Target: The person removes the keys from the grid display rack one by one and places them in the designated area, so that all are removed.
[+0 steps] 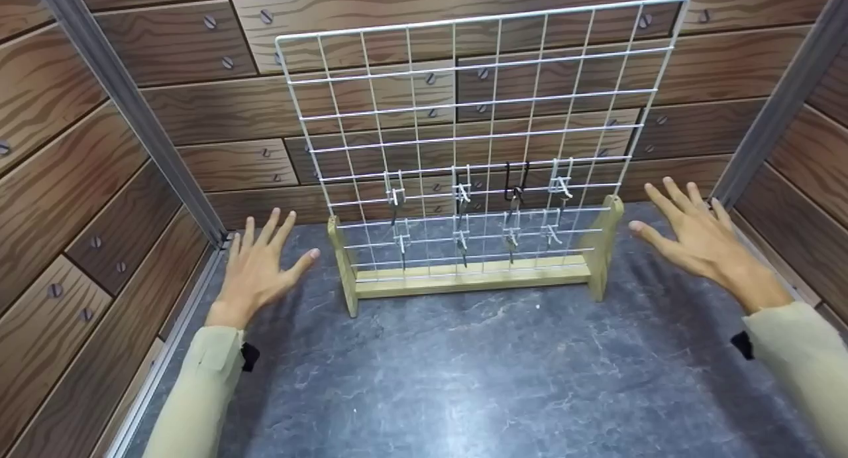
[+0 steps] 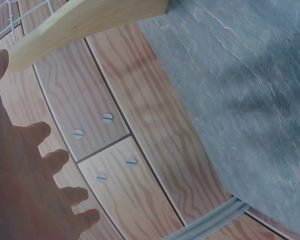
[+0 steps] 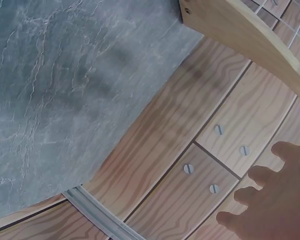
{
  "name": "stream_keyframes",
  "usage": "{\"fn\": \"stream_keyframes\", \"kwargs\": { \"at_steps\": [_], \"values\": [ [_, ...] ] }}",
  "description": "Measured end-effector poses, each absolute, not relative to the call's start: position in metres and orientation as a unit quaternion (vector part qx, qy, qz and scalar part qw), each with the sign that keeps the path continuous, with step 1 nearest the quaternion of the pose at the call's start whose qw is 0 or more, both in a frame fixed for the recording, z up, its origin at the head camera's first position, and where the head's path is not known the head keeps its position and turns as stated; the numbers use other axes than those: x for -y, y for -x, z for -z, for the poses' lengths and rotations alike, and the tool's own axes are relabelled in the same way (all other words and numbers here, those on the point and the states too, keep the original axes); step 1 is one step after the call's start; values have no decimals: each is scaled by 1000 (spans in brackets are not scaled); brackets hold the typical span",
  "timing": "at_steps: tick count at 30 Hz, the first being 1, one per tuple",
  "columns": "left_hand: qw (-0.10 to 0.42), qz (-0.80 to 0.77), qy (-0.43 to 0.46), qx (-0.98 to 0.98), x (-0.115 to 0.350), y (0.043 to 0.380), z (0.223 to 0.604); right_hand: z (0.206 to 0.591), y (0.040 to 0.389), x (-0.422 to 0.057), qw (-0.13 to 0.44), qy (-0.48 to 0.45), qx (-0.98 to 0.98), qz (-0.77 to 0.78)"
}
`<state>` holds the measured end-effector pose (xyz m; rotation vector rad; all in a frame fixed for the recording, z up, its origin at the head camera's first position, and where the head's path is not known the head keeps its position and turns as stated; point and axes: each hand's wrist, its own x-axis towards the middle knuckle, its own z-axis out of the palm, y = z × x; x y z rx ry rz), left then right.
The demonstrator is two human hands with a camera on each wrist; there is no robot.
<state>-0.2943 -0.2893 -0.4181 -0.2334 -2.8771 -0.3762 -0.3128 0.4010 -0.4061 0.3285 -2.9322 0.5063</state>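
A white wire grid panel [image 1: 434, 140] stands upright in a pale wooden stand [image 1: 470, 279] at the middle of the head view. Two rows of metal hooks hang on its lower part; one black hook [image 1: 517, 183] is in the upper row among silver ones such as this hook [image 1: 395, 193]. To the left of the stand, my left hand [image 1: 258, 269] is spread with straight fingers, touching nothing. My right hand [image 1: 695, 236] is held likewise to the right of the stand, palm down, fingers apart. Both wrist views show empty fingers near the stand's wooden side pieces.
The grey marble-patterned tabletop [image 1: 424, 372] carries the stand. Wood-plank patterned walls [image 1: 192, 113] with printed screws enclose the back and sides. Grey metal posts [image 1: 142, 107] mark the corners. Black bands [image 1: 250, 356] show at the sleeve cuffs.
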Motion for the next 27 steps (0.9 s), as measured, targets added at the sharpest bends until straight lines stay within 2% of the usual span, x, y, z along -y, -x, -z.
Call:
{"fn": "stream_keyframes", "kwargs": {
  "at_steps": [8, 16, 27],
  "values": [
    [130, 176, 73, 973, 289, 289, 424, 405, 303, -393, 119, -131, 962, -209],
    [141, 241, 63, 958, 283, 290, 431, 393, 300, -383, 210, -161, 929, -257],
    [160, 327, 62, 929, 271, 291, 452, 397, 304, -354, 335, -205, 871, -295]
  ]
}}
